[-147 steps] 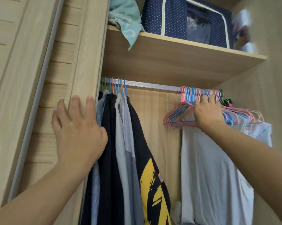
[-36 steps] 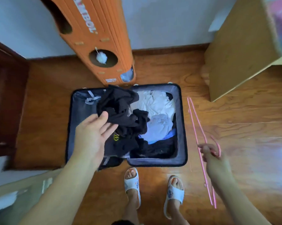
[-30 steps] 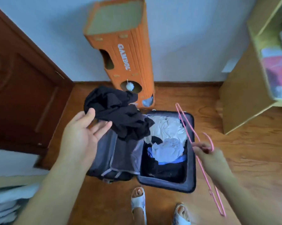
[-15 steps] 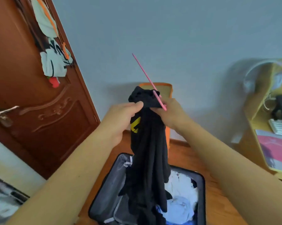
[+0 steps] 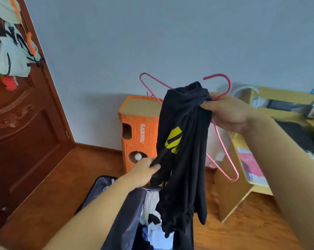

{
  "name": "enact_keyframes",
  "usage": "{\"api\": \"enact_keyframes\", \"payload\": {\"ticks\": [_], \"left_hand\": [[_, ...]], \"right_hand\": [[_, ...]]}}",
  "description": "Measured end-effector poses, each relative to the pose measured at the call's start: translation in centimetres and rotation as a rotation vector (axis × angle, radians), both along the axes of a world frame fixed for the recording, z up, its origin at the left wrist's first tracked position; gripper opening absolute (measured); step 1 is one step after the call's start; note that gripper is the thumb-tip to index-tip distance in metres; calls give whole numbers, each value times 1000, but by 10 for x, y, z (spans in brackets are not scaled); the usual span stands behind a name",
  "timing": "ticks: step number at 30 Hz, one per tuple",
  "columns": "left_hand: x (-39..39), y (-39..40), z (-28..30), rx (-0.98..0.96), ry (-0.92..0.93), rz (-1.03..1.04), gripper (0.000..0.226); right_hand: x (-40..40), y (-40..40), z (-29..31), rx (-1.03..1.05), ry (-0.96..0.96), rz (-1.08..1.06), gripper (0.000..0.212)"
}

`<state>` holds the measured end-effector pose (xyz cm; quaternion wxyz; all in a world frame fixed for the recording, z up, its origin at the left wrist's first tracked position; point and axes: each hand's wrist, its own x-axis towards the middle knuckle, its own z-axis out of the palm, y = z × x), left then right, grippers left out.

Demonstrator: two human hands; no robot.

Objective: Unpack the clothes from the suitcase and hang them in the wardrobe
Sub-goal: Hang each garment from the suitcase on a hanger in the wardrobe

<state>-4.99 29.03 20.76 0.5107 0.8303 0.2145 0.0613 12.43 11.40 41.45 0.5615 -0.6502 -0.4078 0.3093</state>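
A black shirt with a yellow print hangs bunched in mid-air above the open suitcase. My right hand grips the shirt's top together with a pink wire hanger, whose hook sticks up above my fingers. My left hand pinches a lower fold of the shirt on its left side. White and blue clothes lie inside the suitcase, partly hidden by the shirt. The wardrobe is out of view.
An orange cardboard tower stands against the grey wall behind the suitcase. A brown wooden door with hanging items is at the left. A light wooden desk stands at the right. The floor is wood.
I took a pink hanger from the wardrobe rail, turned to the suitcase and lifted out the black shirt. In the last half second my left hand slid down the shirt; the right holds its top.
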Motion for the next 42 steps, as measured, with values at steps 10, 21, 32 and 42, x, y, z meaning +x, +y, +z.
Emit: {"api": "enact_keyframes", "payload": {"ticks": [10, 21, 32, 42], "left_hand": [[-11, 85, 164, 254, -346, 318, 11], [-33, 6, 240, 1097, -78, -371, 15], [-69, -31, 222, 940, -496, -341, 27], [-122, -25, 190, 784, -552, -59, 27]], "right_hand": [[51, -62, -19, -102, 51, -559, 10], [8, -45, -13, -295, -352, -454, 28], [-106, 23, -58, 118, 315, 364, 17], [-121, 38, -36, 126, 93, 226, 39]]}}
